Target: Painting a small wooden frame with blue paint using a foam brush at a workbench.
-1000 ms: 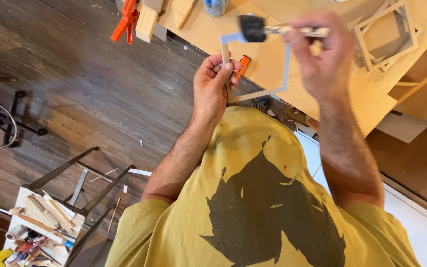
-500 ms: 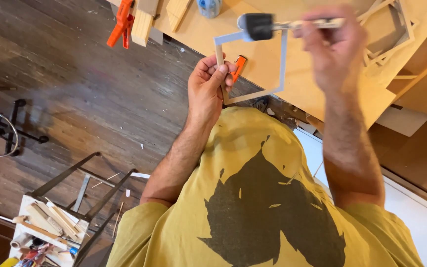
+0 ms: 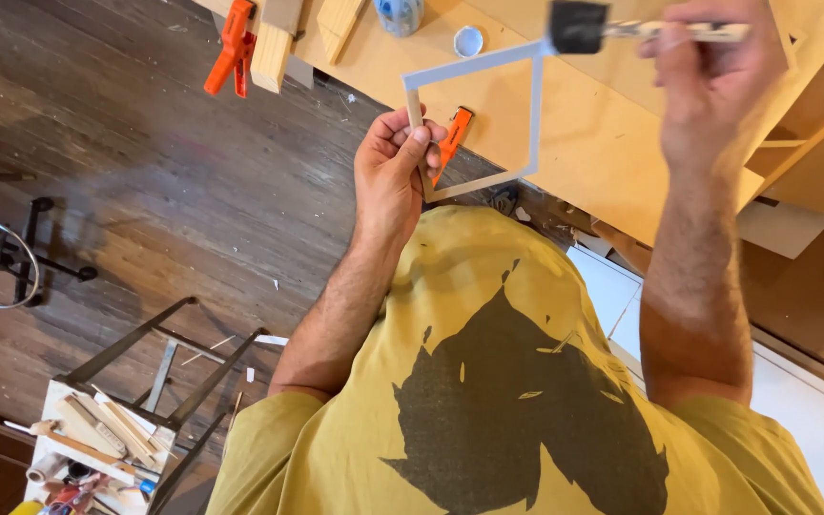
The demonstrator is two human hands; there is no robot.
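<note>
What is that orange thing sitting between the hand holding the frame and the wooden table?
In the head view, a small orange clamp shows between the left hand, which grips the pale square frame, and the workbench.

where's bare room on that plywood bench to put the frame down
Bare plywood lies on the bench top just past the square frame, between the orange clamp and the right hand. The far-left edge is crowded: another orange clamp, wood blocks, a jar and a small lid.
</note>
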